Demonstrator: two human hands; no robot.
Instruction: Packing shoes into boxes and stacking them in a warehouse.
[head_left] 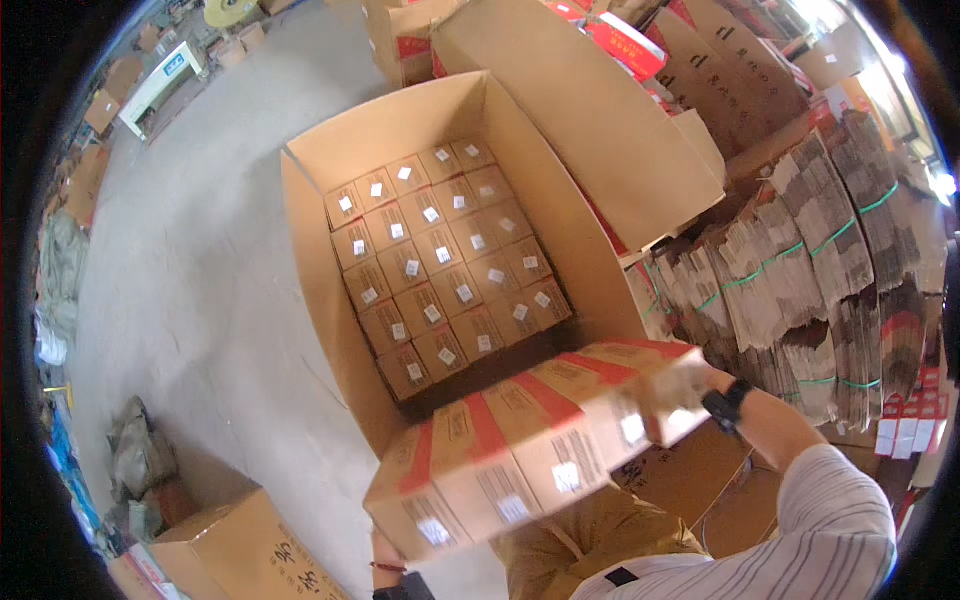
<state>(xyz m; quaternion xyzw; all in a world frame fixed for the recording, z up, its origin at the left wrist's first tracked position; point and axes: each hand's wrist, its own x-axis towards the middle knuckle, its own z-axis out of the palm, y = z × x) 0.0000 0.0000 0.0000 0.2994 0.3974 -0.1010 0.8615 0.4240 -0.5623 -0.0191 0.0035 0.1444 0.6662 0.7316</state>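
At the lower left, a cardboard box [240, 545] with black handwriting stood on the grey concrete floor [240, 300]. Just right of it, the left hand [385, 549] gripped the near left end of a row of small cartons [500, 430], sealed with red tape and bearing white labels; its fingers were mostly hidden, so how far they curled could not be told. The row hung tilted over the near edge of a large open carton [400, 120], inside which a block of matching cartons [443, 250] was packed in a grid, with a dark gap [470, 378] along the near side. At the row's far right end, the right hand [688, 388] was closed on the last carton, its fingers too blurred to count. Further right stood bundles of cardboard sheets [760, 270] tied with green strapping.

Only pressure at the two ends seemed to hold the row together, so slackening either hand could have let the middle cartons drop. The tilt, too, risked catching a lower corner on the large carton's wall and buckling it.
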